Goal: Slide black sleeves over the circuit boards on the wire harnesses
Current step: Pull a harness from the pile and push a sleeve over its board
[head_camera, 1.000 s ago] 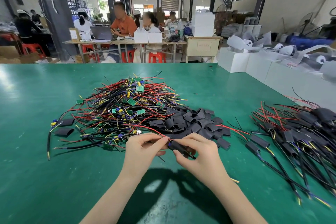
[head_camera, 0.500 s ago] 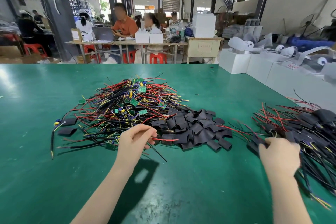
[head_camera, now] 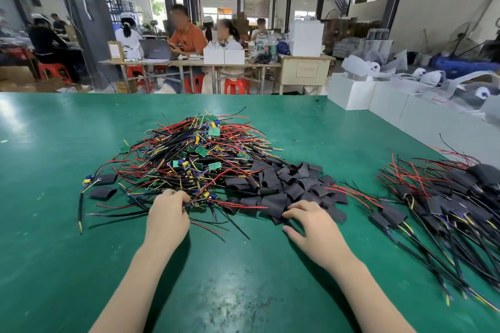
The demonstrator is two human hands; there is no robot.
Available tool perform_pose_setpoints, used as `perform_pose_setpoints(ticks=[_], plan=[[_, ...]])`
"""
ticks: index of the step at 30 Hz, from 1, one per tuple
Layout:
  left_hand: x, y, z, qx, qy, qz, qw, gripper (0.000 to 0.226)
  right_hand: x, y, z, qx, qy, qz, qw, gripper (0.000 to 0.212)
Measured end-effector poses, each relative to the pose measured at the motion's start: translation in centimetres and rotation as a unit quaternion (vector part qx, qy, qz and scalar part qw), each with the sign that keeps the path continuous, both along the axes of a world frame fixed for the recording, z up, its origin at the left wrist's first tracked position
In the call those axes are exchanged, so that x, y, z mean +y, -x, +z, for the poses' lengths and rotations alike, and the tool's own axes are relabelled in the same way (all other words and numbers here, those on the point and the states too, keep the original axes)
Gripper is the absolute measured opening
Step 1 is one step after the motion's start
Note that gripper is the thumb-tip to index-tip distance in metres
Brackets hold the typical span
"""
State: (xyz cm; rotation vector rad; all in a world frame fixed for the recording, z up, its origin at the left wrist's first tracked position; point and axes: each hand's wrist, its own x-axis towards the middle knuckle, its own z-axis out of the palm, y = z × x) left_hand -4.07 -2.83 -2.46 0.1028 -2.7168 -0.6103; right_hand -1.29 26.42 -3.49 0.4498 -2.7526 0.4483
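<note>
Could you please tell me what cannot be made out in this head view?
- Left hand: fingertips buried in the wire harnesses; whichever harness it grips is unclear.
- Right hand: fingertips at the black sleeves; a pinch cannot be confirmed.
- Finished pile: cut off by the right edge.

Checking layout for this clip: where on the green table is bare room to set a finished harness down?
Bare green table lies left of the unsleeved harness pile, along the near edge between both forearms, and beyond the pile. Crowded: black sleeves and finished harnesses at right.
</note>
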Motion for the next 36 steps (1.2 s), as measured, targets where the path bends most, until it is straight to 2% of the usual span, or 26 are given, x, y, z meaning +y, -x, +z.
perform_pose_setpoints(ticks=[4,6,9,13,15,19,20,22,24,26,28,30,32,34,36], plan=[[-0.6,0.3,0.1,0.011,-0.044,-0.017,0.999,0.027,0.4,0.0,0.1,0.019,0.047,0.004,0.999,0.010],[-0.4,0.4,0.0,0.028,-0.029,-0.028,0.999,0.024,0.0,0.0,0.1,0.032,0.078,0.017,0.996,0.018],[0.3,0.4,-0.4,0.045,-0.016,-0.062,0.997,0.020,-1.0,0.3,-0.3,0.026,0.062,0.040,0.997,0.035],[0.2,0.5,-0.2,0.074,-0.018,-0.090,0.993,0.013,-1.7,0.8,-0.6,0.017,0.066,0.027,0.997,0.020],[0.0,0.4,0.0,0.061,-0.025,-0.105,0.992,0.013,-1.7,0.9,-0.4,0.026,0.086,0.007,0.996,0.018],[-0.2,0.2,0.2,-0.028,-0.006,-0.164,0.986,0.016,-2.0,0.8,-0.1,0.065,0.144,-0.017,0.987,0.018],[-0.2,0.2,0.3,-0.036,0.000,-0.173,0.984,0.019,-2.3,0.8,-0.1,0.066,0.148,-0.014,0.987,0.024],[-0.2,0.3,0.2,-0.034,0.015,-0.181,0.983,0.032,-2.9,0.8,-0.2,0.047,0.123,-0.005,0.991,0.050],[-0.1,0.3,0.2,-0.017,0.035,-0.182,0.982,0.035,-3.4,0.9,-0.4,0.030,0.082,-0.003,0.996,0.062],[0.0,0.0,0.4,0.023,0.050,-0.169,0.984,0.029,-3.6,1.0,-0.6,0.024,0.045,-0.010,0.999,0.056],[0.1,-0.3,1.0,0.093,0.050,-0.129,0.986,0.024,-3.5,1.0,-0.6,0.034,0.030,-0.016,0.999,0.041],[0.2,-0.6,1.9,0.177,-0.016,-0.081,0.981,0.019,-3.3,1.0,-0.6,0.047,0.047,-0.024,0.998,0.032],[0.2,-0.8,3.0,0.271,-0.144,-0.051,0.950,0.016,-3.3,1.0,-0.6,0.051,0.054,-0.027,0.997,0.033],[0.1,-1.1,3.9,0.320,-0.305,-0.063,0.895,0.021,-3.5,1.1,-0.6,0.051,0.039,-0.028,0.998,0.037],[0.0,-1.2,4.7,0.296,-0.477,-0.119,0.819,0.021,-3.6,1.2,-0.5,0.054,0.045,-0.026,0.997,0.035]])
